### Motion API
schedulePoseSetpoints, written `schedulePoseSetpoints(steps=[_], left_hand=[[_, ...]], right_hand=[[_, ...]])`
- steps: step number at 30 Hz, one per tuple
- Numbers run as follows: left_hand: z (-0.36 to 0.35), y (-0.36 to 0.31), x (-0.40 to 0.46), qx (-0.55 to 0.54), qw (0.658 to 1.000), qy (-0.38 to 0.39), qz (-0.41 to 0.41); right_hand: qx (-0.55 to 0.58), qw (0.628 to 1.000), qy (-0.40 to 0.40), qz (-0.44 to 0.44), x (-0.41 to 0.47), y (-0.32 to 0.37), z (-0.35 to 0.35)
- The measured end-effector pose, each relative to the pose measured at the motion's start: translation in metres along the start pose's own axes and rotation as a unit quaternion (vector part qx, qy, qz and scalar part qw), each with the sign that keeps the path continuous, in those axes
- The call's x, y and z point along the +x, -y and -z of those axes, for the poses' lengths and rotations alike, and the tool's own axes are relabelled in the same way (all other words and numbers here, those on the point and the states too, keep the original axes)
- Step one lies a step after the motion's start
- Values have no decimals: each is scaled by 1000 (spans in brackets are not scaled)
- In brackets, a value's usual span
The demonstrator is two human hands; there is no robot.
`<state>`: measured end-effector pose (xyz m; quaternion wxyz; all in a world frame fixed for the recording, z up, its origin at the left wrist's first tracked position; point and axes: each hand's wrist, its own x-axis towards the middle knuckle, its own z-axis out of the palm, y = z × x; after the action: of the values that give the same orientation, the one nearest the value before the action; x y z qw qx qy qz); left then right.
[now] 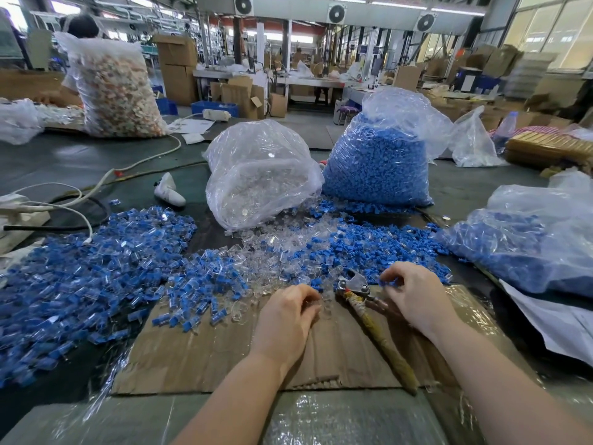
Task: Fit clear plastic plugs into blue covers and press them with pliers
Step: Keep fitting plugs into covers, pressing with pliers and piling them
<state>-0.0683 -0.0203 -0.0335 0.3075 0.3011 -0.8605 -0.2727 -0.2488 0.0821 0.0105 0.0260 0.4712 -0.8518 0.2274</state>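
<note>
Cardboard sheet [224, 354] lies nearest us, under both forearms. On it, between the hands, pliers [354, 285]: wrapped handles trail back toward us, metal head just beyond the fingertips, nobody gripping them.

Left hand [285, 316]: fingers curled down, tips together at the near edge of the clear plugs [256, 261]; we judge a plug is being pinched, but the piece is too small and clear to confirm. Right hand [414, 297]: fingers curled, tips pinching a small blue piece at the near edge of the loose blue covers [362, 248].

Stock beyond the fingers: bag of clear plugs [260, 175] ahead of L hand, bag of blue covers [382, 162] ahead of R hand, both still well filled.

Done so far, approx.: large heap of assembled pieces [83, 268], blue w/ clear, well out past L hand's outer side; further bag of blue parts [529, 245] past R hand, contents not clear.

Our judgement: pick-up stage for the next pair; fitting & pressing not yet done for it. Much stock left, so task far from finished.
</note>
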Motion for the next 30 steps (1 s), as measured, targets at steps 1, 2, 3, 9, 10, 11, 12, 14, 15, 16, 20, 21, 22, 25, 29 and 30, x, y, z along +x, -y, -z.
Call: schedulePoseSetpoints(steps=[1, 2, 3, 9, 10, 11, 12, 14, 15, 16, 20, 21, 22, 25, 29, 30], left_hand=[[0, -1, 0, -5, 1000, 0, 4], [1, -1, -1, -11, 1000, 1, 7], [1, -2, -1, -15, 1000, 3, 8], [5, -4, -1, -40, 999, -9, 2], [5, -4, -1, -40, 999, -7, 1], [5, -3, -1, -39, 999, -3, 1], [5, -3, -1, -40, 999, 0, 2], [4, -2, -1, -34, 999, 0, 3], [4, -2, -1, -27, 1000, -1, 0], [4, -3, -2, -19, 1000, 0, -5], [4, -4, -2, 1, 1000, 18, -25], [3, -4, -2, 2, 999, 23, -27], [3, -4, -2, 2, 999, 26, -27], [3, -4, -2, -9, 999, 23, -27], [5, -4, -2, -44, 999, -11, 9], [6, -4, -2, -60, 998, -17, 20]], right_hand=[[26, 999, -20, 1, -2, 4, 1], [56, 998, -36, 5, -6, 10, 1], [83, 995, -47, 15, -10, 17, 0], [144, 984, -56, 87, -39, 66, -28], [141, 984, -64, 87, -43, 68, -33], [140, 984, -71, 84, -47, 69, -38], [139, 984, -76, 78, -50, 69, -41], [142, 983, -91, 70, -53, 68, -45], [147, 982, -101, 69, -54, 67, -46], [149, 980, -109, 69, -54, 67, -47], [133, 982, -112, 73, -56, 67, -50], [131, 983, -110, 72, -57, 66, -50], [132, 983, -109, 72, -57, 66, -50], [146, 980, -113, 69, -58, 65, -50], [163, 976, -124, 69, -59, 63, -50], [162, 976, -126, 72, -59, 64, -50]])
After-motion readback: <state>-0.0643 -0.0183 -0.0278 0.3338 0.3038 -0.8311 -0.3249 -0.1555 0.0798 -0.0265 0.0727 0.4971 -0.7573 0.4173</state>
